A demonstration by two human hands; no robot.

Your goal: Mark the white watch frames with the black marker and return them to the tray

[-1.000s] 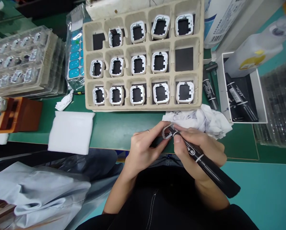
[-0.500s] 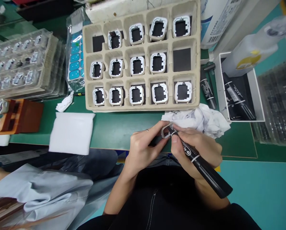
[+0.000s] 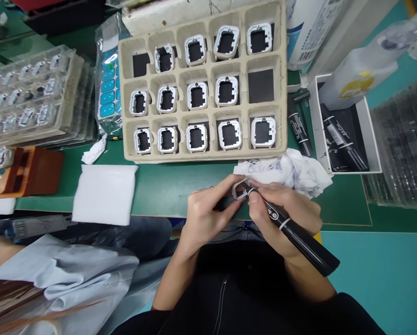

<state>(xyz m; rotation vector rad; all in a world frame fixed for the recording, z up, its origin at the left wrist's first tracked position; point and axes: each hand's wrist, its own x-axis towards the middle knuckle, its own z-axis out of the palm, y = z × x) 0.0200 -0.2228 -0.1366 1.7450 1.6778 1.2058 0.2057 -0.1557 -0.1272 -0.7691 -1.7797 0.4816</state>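
Between the thumb and fingers of my left hand is a small pale square frame, tilted on its side. It looks like a watch case, of the same kind as those in the tray. My right hand grips a black marker pen like a pencil, its tip at the inside of the frame. My fingers partly hide the frame and the exact contact point. Beyond my hands stands a beige moulded tray of white square frames, one per filled compartment, with dark liners beneath. Two of its compartments hold no frame.
A crumpled white cloth lies just past my right hand. Right of the tray are another marker and a white box with a bottle. Leftward sit a folded white cloth, an orange fixture, stacked clear trays and a person's sleeve.
The marker and my right hand have shifted very slightly against the frame, which is turned a little. The view has moved a bit; the co-worker's arm has shifted slightly.
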